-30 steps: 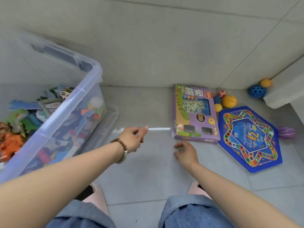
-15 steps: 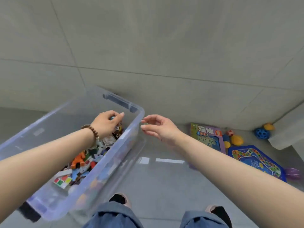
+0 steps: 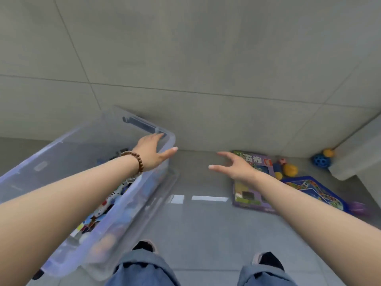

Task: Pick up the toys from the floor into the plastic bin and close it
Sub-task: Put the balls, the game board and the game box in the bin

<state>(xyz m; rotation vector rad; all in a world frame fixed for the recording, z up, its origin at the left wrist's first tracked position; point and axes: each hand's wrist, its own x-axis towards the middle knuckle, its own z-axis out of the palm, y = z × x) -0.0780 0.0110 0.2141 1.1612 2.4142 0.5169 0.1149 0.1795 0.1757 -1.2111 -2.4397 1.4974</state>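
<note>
— Grey tiled floor (image 3: 202, 234), and hovering over the plastic bin (image 3: 61, 153): left hand (image 3: 152, 153), spread, holding nothing.

— Right hand (image 3: 237, 166) reaching beside the bin, released, above the purple game box (image 3: 253, 195).

clear plastic bin (image 3: 144, 188) lidless, toys (image 3: 289, 169) on floor

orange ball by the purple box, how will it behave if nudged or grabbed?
The orange ball looks round and smooth, so a nudge would probably send it rolling across the bare tile floor. It sits against the purple game box and smaller balls, which may check it on that side. Probably light; a one-hand grasp looks feasible.
</note>
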